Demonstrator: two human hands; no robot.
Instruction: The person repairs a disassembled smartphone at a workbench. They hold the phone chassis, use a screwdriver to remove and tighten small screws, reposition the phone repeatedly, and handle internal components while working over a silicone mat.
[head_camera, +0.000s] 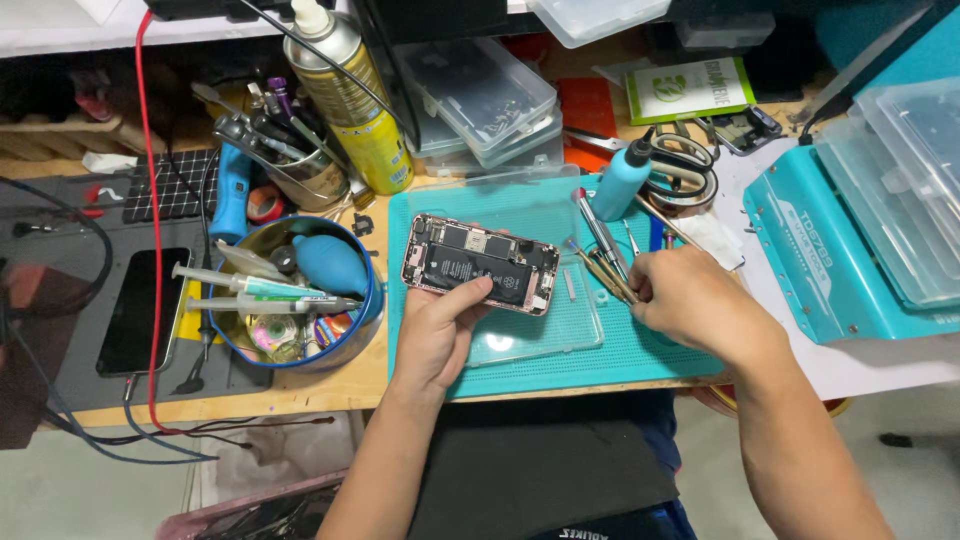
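Note:
My left hand (437, 335) holds an opened phone (480, 264) with its black battery and circuit boards exposed, lifted a little over the teal work mat (620, 350). My thumb lies across the phone's lower edge. My right hand (690, 300) rests on the mat to the right, fingers closed around the handles of several thin screwdrivers (600, 262) that lie in a bunch there. A clear plastic tray (545, 330) sits under the phone.
A round blue tin (372, 300) with syringes and a blue air blower stands left of the mat. A yellow spray can (362, 110), tool cup, scissors (680, 165), teal bottle (620, 180), teal machine (830, 250) and a dark phone (140, 310) surround the mat.

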